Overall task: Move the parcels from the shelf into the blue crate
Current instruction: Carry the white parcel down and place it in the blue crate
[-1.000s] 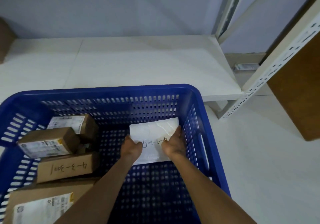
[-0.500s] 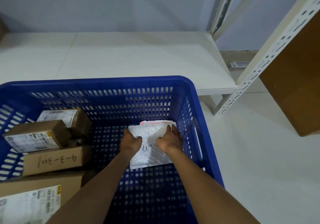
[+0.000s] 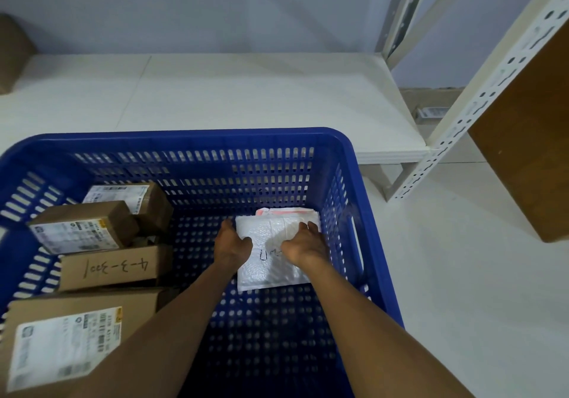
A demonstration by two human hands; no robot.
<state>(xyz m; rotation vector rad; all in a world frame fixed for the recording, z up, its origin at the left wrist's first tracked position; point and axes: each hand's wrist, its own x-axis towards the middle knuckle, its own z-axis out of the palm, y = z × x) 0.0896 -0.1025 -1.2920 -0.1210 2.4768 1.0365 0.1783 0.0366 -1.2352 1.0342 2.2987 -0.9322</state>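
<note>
A blue perforated crate (image 3: 191,139) fills the lower left of the view. A white bubble mailer (image 3: 271,270) with handwriting lies flat on the crate floor near its right wall, over another white parcel with a pink edge (image 3: 286,211). My left hand (image 3: 231,245) holds the mailer's left edge and my right hand (image 3: 303,245) rests on its right side. Several brown cardboard parcels fill the crate's left side, one marked "4-3-300" (image 3: 114,266) and a large labelled one (image 3: 70,336).
The white lower shelf board (image 3: 231,96) stretches behind the crate. A white perforated shelf post (image 3: 480,102) slants at the right, beside a brown panel (image 3: 532,145). A brown box (image 3: 12,49) sits at the shelf's far left. Pale floor lies right of the crate.
Both hands have lowered the white mailer from a tilted pose down flat onto the crate floor, and the view has shifted slightly.
</note>
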